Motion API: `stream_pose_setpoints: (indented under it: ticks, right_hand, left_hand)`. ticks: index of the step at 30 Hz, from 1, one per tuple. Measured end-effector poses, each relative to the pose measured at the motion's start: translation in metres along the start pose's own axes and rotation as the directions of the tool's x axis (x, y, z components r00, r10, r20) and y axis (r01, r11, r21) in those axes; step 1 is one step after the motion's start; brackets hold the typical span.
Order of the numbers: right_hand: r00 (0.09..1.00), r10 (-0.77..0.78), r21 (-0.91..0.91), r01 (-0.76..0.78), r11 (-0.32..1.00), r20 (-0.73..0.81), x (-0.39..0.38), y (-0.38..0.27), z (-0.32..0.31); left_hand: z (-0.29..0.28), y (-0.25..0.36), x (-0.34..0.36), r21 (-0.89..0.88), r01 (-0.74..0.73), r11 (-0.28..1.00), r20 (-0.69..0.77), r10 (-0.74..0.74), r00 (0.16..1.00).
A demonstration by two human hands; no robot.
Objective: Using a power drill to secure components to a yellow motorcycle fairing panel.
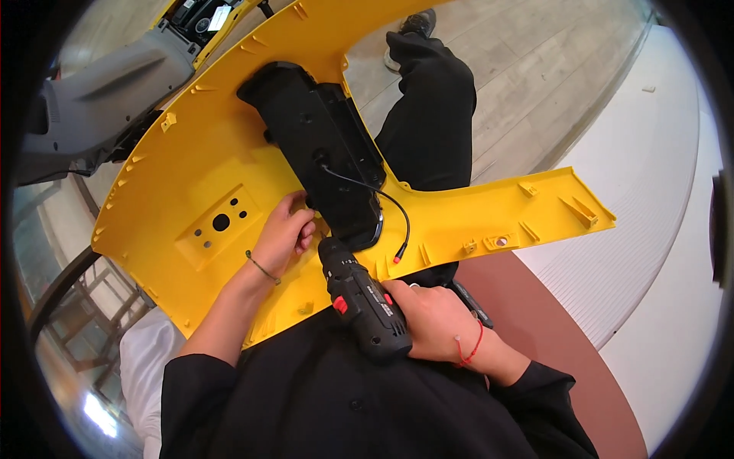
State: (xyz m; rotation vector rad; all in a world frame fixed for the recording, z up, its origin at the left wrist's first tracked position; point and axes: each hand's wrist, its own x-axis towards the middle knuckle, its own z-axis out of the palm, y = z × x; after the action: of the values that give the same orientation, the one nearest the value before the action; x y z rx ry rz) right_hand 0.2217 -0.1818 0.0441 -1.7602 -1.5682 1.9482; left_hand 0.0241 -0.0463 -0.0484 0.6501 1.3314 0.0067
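Mid-fastening: right hand (428, 317) grips the drill (359, 302); left hand (284, 229), fingers curled, steadies the black housing (321, 145) on the yellow panel (191, 176); bit needs aligning.

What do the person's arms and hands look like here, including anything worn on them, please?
Both hands are bare. The left hand has a thin dark bracelet at the wrist, and its black sleeve is pushed up towards the elbow. The right hand has a red string bracelet, with a black sleeve reaching nearly to the wrist.

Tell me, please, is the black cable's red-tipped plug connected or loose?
Loose: the red-tipped plug on the black cable hangs free over the yellow panel, joined to nothing.
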Motion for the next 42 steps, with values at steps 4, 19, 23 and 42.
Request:
stream_pose_setpoints:
  ticks: [4, 19, 23, 42]
  right_hand:
    - [0.999, -0.037, 0.06, 0.038, 0.997, -0.028, -0.011, -0.009, -0.012]
    - [0.984, 0.147, 0.38, -0.1, 0.92, -0.097, -0.041, -0.021, -0.039]
    - [0.962, 0.054, 0.125, -0.021, 0.992, -0.269, -0.035, -0.02, -0.039]
    - [0.912, -0.047, 0.27, 0.17, 0.948, -0.407, -0.034, -0.015, -0.043]
  left_hand:
    - [-0.008, 0.003, -0.005, 0.067, 0.046, 0.997, 0.043, -0.049, 0.998]
    - [-0.023, -0.006, -0.023, 0.148, 0.005, 0.989, 0.129, -0.024, 0.991]
    - [-0.03, -0.003, -0.012, 0.137, -0.156, 0.978, 0.075, 0.147, 0.986]
    - [-0.03, 0.049, -0.025, -0.363, -0.158, 0.919, 0.264, 0.263, 0.928]
